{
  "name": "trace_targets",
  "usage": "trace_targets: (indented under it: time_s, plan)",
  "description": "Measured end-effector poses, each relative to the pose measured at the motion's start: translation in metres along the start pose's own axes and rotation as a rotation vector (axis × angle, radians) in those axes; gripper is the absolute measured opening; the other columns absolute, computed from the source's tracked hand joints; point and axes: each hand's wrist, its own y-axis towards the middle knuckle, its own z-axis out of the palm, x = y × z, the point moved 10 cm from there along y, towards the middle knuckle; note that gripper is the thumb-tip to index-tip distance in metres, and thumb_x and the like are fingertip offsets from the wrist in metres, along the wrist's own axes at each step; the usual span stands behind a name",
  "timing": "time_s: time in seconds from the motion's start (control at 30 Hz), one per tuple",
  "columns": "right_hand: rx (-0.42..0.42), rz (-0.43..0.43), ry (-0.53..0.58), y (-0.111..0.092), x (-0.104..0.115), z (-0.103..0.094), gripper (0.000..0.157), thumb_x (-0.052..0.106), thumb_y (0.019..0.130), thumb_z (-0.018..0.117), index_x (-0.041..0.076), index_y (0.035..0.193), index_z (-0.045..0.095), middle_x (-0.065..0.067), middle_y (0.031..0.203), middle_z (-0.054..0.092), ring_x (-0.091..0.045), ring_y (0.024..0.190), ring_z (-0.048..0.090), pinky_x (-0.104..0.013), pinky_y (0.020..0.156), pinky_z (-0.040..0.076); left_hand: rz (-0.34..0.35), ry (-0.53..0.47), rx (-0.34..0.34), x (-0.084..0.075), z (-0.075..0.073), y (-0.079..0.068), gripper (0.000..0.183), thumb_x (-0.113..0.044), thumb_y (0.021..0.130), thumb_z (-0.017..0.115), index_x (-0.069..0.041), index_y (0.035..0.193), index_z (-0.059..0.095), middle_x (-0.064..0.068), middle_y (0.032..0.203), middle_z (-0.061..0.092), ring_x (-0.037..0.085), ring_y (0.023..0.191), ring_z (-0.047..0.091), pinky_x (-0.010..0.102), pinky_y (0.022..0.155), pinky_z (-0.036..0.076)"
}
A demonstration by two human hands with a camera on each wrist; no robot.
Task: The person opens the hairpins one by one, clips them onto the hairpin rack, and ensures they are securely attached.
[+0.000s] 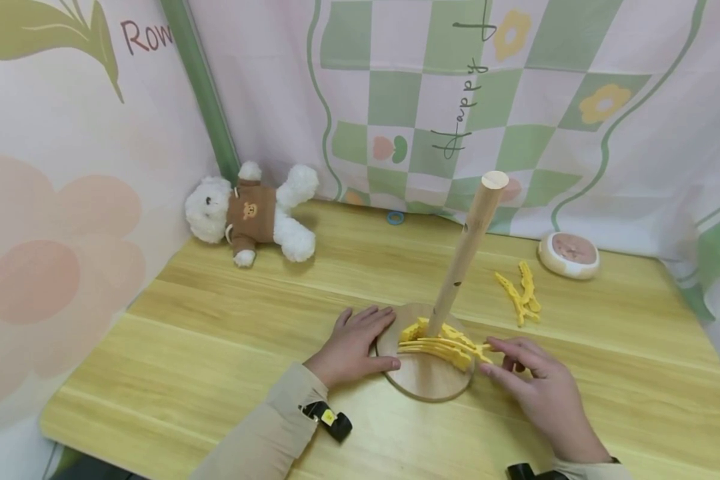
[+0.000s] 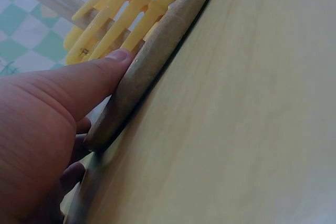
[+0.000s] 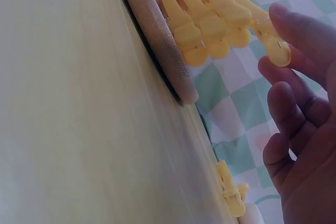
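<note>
Several yellow alligator hair clips (image 1: 438, 347) are stacked side by side on a round wooden base (image 1: 429, 383), around the foot of an upright wooden post (image 1: 465, 253). My right hand (image 1: 537, 387) pinches the handle end of one hair clip (image 3: 275, 48) between thumb and index finger, at the right of the stack. Its other fingers are loosely bent. My left hand (image 1: 357, 347) rests at the left rim of the base, fingers straight. In the left wrist view its thumb (image 2: 102, 72) presses on the base's top edge beside the clips.
Behind my right hand, two more yellow hair clips (image 1: 522, 293) lie on the table (image 1: 216, 360). A round white-and-pink object (image 1: 569, 255) sits at the back right, and a blue ring (image 1: 395, 218) by the curtain. A white plush toy (image 1: 255, 217) lies at the back left.
</note>
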Motion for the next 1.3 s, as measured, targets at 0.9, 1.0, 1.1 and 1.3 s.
trace_targets:
  time_s: [0.9, 1.0, 1.1, 1.3]
  plan:
    - [-0.039, -0.037, 0.031, 0.0021, 0.0031, 0.0009, 0.035, 0.002, 0.077, 0.084, 0.006, 0.110, 0.077, 0.012, 0.082, 0.064, 0.000, 0.075, 0.051, -0.014, 0.062, 0.041, -0.006, 0.007, 0.012, 0.0007, 0.0025, 0.0005, 0.086, -0.058, 0.092, 0.064, -0.014, 0.158, 0.033, 0.000, 0.163, 0.030, 0.023, 0.152, 0.021, 0.055, 0.122, 0.005]
    - [-0.036, -0.030, 0.032, 0.0022, 0.0025, 0.0017, 0.035, 0.002, 0.077, 0.084, 0.006, 0.111, 0.077, 0.012, 0.082, 0.064, -0.001, 0.074, 0.052, -0.015, 0.062, 0.042, -0.004, 0.009, 0.010, 0.0004, 0.0023, 0.0005, 0.086, -0.058, 0.092, 0.064, -0.014, 0.158, 0.033, 0.000, 0.163, 0.031, 0.023, 0.152, 0.021, 0.055, 0.122, 0.005]
    - [-0.035, -0.025, 0.034, 0.0024, 0.0021, 0.0020, 0.035, 0.002, 0.077, 0.084, 0.007, 0.111, 0.077, 0.012, 0.082, 0.064, -0.001, 0.074, 0.051, -0.016, 0.061, 0.042, -0.004, 0.008, 0.008, 0.0004, 0.0020, 0.0005, 0.086, -0.058, 0.092, 0.064, -0.014, 0.158, 0.033, 0.000, 0.163, 0.031, 0.023, 0.152, 0.021, 0.056, 0.122, 0.005]
    - [-0.022, -0.017, 0.030, 0.0025, 0.0040, 0.0061, 0.035, 0.005, 0.078, 0.084, 0.008, 0.111, 0.077, 0.011, 0.084, 0.064, -0.002, 0.075, 0.052, -0.016, 0.061, 0.042, -0.007, 0.008, 0.010, -0.0002, 0.0014, 0.0003, 0.086, -0.057, 0.092, 0.065, -0.014, 0.158, 0.033, 0.000, 0.163, 0.030, 0.023, 0.152, 0.021, 0.056, 0.122, 0.005]
